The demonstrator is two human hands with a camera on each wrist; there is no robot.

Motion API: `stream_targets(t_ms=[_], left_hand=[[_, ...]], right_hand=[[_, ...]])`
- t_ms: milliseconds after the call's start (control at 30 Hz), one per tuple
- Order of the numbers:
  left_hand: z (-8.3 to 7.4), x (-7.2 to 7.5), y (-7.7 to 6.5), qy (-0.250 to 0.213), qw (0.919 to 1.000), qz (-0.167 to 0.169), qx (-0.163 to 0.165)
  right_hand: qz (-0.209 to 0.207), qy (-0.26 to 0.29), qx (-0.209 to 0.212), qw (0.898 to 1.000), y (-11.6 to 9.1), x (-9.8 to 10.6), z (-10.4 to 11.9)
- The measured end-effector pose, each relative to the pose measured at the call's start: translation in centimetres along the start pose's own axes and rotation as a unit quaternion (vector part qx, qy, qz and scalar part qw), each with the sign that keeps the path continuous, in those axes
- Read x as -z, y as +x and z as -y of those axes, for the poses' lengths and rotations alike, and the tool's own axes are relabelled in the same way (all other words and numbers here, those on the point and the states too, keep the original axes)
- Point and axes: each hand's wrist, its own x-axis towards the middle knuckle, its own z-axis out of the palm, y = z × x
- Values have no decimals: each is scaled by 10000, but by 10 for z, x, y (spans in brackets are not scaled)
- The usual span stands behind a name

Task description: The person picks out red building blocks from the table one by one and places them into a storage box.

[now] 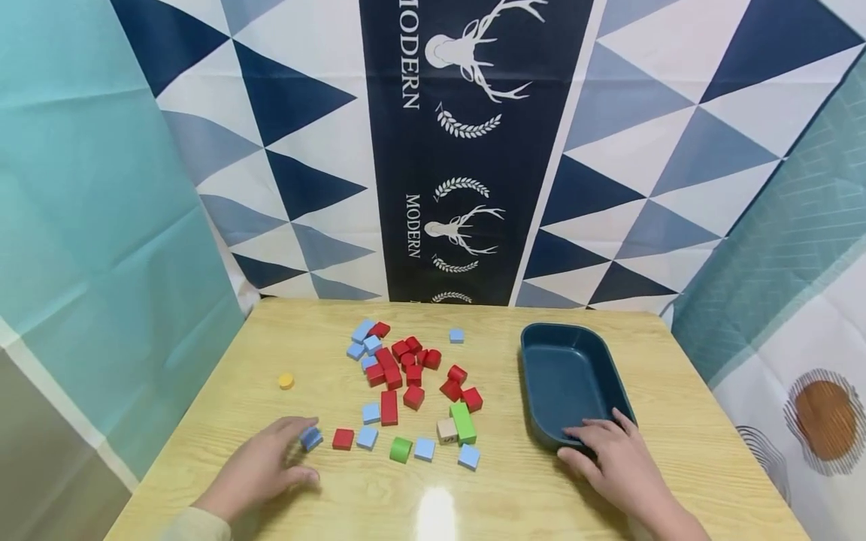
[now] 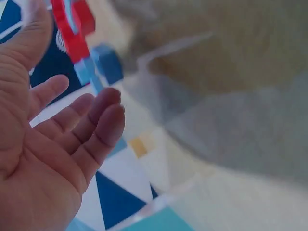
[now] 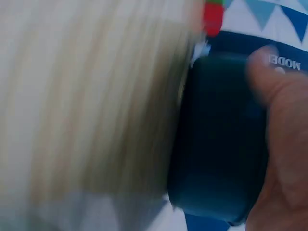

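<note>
In the head view, my left hand (image 1: 260,466) is at the near left of the table, thumb and fingers spread apart. A blue block (image 1: 311,438) lies right by its fingertips; in the left wrist view this blue block (image 2: 109,63) shows just past the loosely extended fingers. To its right come a red block (image 1: 343,439) and a light blue block (image 1: 367,438). My right hand (image 1: 619,458) is at the near right corner of a dark blue tray (image 1: 530,391), fingers reaching over the rim and thumb outside it. The right wrist view is blurred, with the thumb beside the tray (image 3: 219,139).
Many red blocks (image 1: 386,359) cluster mid-table, with light blue ones (image 1: 363,330) at their far left. Nearer are a green block (image 1: 463,422), a green arch piece (image 1: 401,449) and a wooden cube (image 1: 446,430). A yellow disc (image 1: 286,381) lies at left. Patterned cloth (image 1: 318,173) hangs behind.
</note>
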Motion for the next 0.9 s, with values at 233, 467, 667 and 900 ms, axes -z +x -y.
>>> stream_targets(t_ms=[233, 467, 667, 900], left_hand=[[-22, -30, 15, 64, 9994, 153, 304], [-42, -51, 46, 422, 9986, -289, -129], [-46, -55, 65, 226, 9984, -449, -259], [-81, -36, 81, -275, 9971, -669, -233]], right_hand=[[-95, -98, 146, 9998, 1, -8, 17], [130, 185, 192, 9996, 18, -18, 51], [499, 587, 104, 9970, 35, -29, 72], [-255, 562, 293, 9977, 35, -39, 74]])
